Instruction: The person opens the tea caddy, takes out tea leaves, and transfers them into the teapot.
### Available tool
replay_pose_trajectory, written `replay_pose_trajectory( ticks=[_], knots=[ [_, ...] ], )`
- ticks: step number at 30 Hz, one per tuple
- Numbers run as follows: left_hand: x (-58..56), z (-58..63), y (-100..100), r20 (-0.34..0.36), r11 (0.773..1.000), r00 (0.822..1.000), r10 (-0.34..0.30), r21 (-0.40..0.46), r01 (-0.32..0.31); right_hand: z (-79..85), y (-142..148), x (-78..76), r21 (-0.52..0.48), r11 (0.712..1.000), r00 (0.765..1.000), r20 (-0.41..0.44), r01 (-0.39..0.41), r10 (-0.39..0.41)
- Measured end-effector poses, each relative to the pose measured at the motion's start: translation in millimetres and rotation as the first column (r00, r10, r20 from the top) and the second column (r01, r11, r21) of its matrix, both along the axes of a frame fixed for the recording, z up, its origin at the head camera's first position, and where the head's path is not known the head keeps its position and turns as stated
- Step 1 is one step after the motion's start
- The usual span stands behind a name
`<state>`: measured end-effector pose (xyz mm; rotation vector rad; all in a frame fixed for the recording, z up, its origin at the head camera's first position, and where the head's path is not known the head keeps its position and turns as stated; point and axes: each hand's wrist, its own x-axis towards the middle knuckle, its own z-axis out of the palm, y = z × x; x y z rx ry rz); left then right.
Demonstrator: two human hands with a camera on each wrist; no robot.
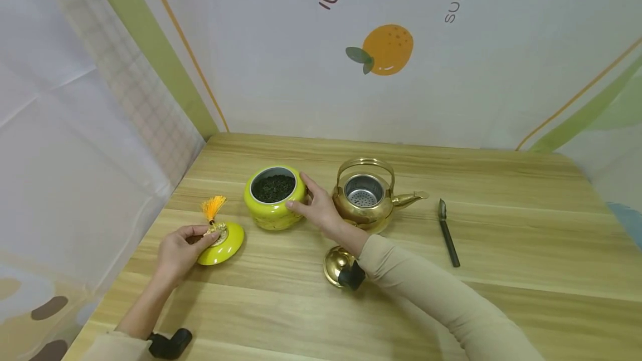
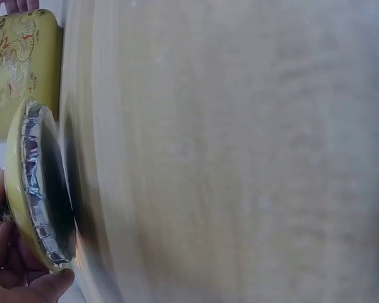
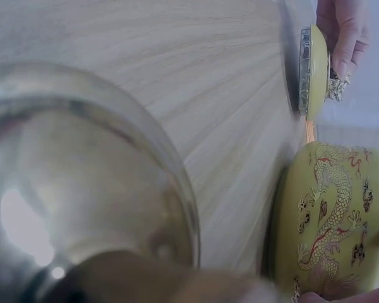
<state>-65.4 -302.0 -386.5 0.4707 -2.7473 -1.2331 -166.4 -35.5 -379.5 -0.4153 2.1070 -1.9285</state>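
Observation:
My left hand pinches the ornate knob of a round yellow lid with an orange tassel. In the left wrist view, the lid's silvery rim faces down, close over the table. Beyond the lid stands a yellow tea jar, open and filled with dark tea leaves. My right hand holds the jar at its right side, thumb at the near rim and fingers around the far side. A dragon pattern decorates the jar's wall in the right wrist view.
Right of the jar stands a brass teapot, uncovered, with a perforated strainer inside. Its brass lid lies in front, below my right forearm. A slim dark-handled tool with a metal tip lies farther right on the wooden table.

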Motion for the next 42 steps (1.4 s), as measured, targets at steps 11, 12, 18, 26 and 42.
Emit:
replay_pose_trajectory(
  ticks=[11,12,18,26,42],
  knots=[
    [3.6,-2.4,1.2,-0.001,0.996,1.0,-0.016,-0.087,0.016,2.5,-0.6,0.7,0.007,1.0,1.0,0.02,0.002,-0.002],
    [3.9,-3.0,1.3,-0.003,0.996,1.0,-0.017,-0.086,0.016,2.8,-0.5,0.8,0.007,1.0,1.0,0.023,0.001,-0.001],
    [4.4,-4.4,0.7,-0.016,0.997,0.999,-0.037,-0.075,0.036,3.9,0.5,-0.7,0.013,1.0,1.0,0.025,-0.006,0.006],
    [4.1,7.2,-0.3,-0.047,0.998,0.997,-0.064,-0.026,0.063,5.5,5.8,5.4,0.113,0.993,0.995,-0.094,-0.02,0.031],
    [-39.3,31.5,25.7,-0.224,0.927,0.925,-0.306,0.149,0.343,21.6,83.3,60.9,0.193,0.981,0.814,-0.573,0.022,0.095]
  ],
)
